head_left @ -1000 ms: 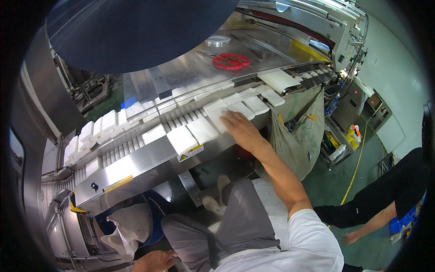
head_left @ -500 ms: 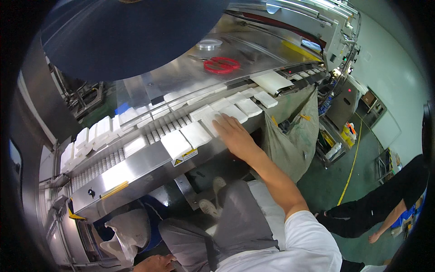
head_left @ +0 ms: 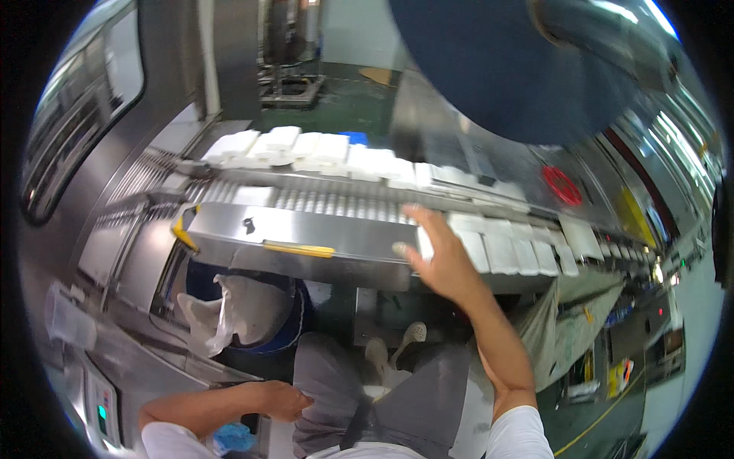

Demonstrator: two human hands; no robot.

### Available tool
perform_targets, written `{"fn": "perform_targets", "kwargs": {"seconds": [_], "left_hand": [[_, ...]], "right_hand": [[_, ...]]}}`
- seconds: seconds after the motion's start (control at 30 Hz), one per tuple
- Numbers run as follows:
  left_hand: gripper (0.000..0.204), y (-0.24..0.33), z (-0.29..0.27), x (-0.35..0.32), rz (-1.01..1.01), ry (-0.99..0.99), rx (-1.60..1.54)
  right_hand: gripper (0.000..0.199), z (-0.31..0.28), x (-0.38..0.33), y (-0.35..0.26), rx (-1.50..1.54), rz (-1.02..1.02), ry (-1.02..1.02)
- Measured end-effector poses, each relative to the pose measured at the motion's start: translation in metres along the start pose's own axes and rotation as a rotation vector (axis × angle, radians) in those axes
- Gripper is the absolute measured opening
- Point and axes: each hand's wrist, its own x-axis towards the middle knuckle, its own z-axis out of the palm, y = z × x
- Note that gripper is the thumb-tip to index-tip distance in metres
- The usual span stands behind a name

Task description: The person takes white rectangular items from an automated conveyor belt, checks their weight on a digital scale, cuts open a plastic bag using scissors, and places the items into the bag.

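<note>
My right hand is stretched over the near rail of the roller conveyor, its thumb and fingers spread apart. Beneath it, partly covered by the palm, lies the end pack of a row of white flat packs on the rail; whether the hand touches that pack I cannot tell. The row runs on to the right of the hand. My left hand rests beside my left thigh with the fingers curled in, and nothing shows in it.
More white packs line the conveyor's far side, and a single pack lies on the rollers. A large dark disc hangs above the machine. Below stand a blue bin with a pale bag and a cloth sheet.
The view has swung left. My right hand has come off the middle of the pack row to its left end, with fingers wider apart. My left forearm now shows more fully.
</note>
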Motion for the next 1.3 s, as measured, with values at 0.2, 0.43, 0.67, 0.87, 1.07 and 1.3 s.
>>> {"fn": "perform_targets", "kwargs": {"seconds": [0.2,0.43,0.67,0.87,1.07,1.3], "left_hand": [[0.043,0.004,0.006,0.003,0.112,-0.041,-0.052],[0.048,0.014,-0.008,-0.003,0.149,-0.104,-0.034],[0.029,0.001,0.040,0.012,0.130,0.132,-0.015],[0.031,0.016,0.000,-0.009,0.135,-0.017,0.033],[0.037,0.011,0.001,-0.012,0.102,-0.037,0.002],[0.049,0.001,0.002,-0.009,0.196,-0.045,-0.035]], "right_hand": [[0.095,0.056,0.148,0.056,-0.179,-0.015,-0.205],[0.119,0.125,0.242,0.090,-0.405,-0.007,-0.409],[0.109,0.152,0.283,0.088,-0.441,0.077,-0.597],[0.063,0.120,0.280,0.106,-0.223,-0.044,-0.527],[0.040,0.087,0.242,0.079,-0.055,-0.069,-0.243],[0.050,0.011,0.100,0.030,-0.249,-0.072,-0.269]]}}
